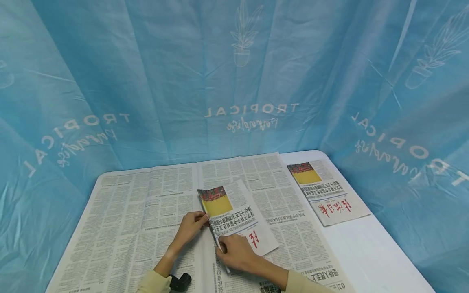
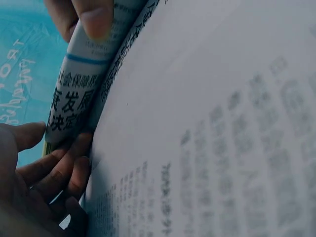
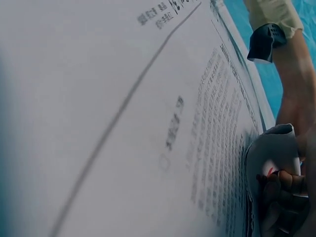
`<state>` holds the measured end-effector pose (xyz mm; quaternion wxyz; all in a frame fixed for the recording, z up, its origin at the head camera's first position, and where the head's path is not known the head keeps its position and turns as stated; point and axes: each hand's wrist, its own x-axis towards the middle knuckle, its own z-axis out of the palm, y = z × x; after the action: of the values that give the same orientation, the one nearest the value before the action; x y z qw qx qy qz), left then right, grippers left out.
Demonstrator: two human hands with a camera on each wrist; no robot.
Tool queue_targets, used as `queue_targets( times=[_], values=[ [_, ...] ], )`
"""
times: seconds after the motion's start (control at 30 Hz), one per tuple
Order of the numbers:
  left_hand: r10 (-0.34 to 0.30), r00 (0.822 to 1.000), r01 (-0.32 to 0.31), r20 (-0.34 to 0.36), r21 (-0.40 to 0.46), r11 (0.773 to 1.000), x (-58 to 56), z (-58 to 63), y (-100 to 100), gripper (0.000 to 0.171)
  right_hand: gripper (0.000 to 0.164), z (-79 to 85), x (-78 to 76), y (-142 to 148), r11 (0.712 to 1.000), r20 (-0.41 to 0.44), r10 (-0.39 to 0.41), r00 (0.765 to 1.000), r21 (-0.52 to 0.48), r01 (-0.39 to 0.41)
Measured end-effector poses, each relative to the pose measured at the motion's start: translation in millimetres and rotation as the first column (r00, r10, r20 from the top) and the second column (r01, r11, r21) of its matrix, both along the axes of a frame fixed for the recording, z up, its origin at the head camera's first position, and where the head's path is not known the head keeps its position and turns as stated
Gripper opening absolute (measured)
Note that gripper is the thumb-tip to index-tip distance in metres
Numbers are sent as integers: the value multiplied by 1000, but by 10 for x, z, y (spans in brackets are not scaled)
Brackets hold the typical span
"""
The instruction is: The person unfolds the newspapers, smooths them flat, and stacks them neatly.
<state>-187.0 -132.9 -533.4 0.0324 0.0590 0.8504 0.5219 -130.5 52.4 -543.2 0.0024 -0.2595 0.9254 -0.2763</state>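
Note:
A folded newspaper with a red and yellow picture and red characters lies slanted over a large spread newspaper sheet. My left hand pinches its left edge; in the left wrist view that hand has its thumb and fingers on either side of the folded edge. Nearer to me, my right hand grips the lower part of the same edge. Seen from the right wrist, the right hand's fingers curl at the raised, bent paper.
A second folded newspaper with a matching front lies to the right on the white table. Blue printed curtains enclose the table at the back and sides. A black device sits at the left wrist.

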Motion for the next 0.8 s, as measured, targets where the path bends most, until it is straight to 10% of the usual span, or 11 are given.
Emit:
queue_targets(
  times=[0.57, 0.8],
  values=[
    [17, 999, -15, 30, -54, 998, 23, 64, 22, 21, 23, 40, -164, 205, 982, 68, 175, 982, -89, -169],
    [-12, 1000, 13, 19, -64, 998, 0, 83, -35, 24, 15, 8, -407, 540, 969, -119, 241, 963, 84, -232]
  ],
)
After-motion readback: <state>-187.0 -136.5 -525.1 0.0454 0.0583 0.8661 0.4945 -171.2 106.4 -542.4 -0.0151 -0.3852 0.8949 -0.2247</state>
